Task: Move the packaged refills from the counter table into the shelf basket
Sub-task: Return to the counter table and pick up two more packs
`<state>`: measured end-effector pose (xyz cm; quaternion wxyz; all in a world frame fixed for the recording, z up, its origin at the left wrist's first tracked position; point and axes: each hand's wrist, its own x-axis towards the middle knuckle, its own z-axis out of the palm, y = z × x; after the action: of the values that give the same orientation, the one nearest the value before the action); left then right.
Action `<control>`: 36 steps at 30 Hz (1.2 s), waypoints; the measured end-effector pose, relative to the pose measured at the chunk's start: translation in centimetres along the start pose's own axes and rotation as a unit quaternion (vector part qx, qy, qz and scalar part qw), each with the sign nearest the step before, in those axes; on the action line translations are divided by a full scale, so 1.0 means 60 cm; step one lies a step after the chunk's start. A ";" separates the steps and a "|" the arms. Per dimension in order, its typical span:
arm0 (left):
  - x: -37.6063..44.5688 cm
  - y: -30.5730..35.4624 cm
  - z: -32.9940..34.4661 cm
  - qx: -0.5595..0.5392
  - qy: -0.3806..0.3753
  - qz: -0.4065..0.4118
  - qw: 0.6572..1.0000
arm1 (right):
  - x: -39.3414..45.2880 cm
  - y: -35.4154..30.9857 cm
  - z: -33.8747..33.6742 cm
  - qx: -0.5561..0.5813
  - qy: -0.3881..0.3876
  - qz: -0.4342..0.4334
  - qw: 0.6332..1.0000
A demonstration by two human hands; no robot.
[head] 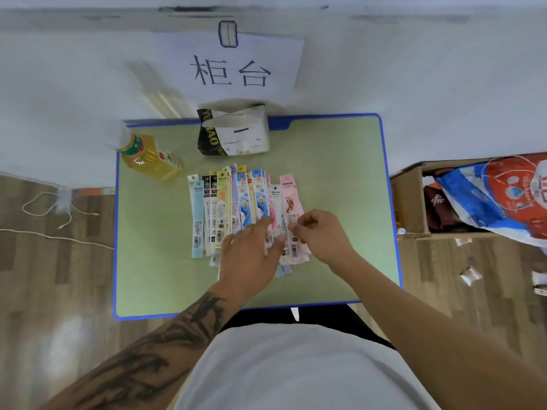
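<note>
Several long, narrow packaged refills point(225, 208) lie side by side in a fan on the green counter table point(154, 261). My left hand point(251, 255) lies flat on the lower ends of the middle packs, fingers straight. Just to its right, my right hand point(318, 232) pinches the pink refill pack point(288, 196) near its lower end, thumb and fingers curled on it. No shelf basket is in view.
A bottle of yellow drink point(148, 156) lies at the table's back left. A black and white pouch point(233, 133) stands at the back middle. A cardboard box with bags point(473, 196) sits on the floor to the right. Cables point(47, 214) trail on the floor left.
</note>
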<state>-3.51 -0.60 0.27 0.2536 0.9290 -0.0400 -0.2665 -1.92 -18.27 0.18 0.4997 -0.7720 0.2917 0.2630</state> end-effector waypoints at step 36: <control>-0.034 -0.019 -0.027 -0.370 -0.094 -0.185 0.905 | 0.036 0.076 0.003 0.002 0.149 0.070 0.986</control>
<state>-4.50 1.55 1.84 0.5206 0.7296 0.2110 -0.3900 -3.70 -19.99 -4.21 0.4324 -0.7792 0.4171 0.1787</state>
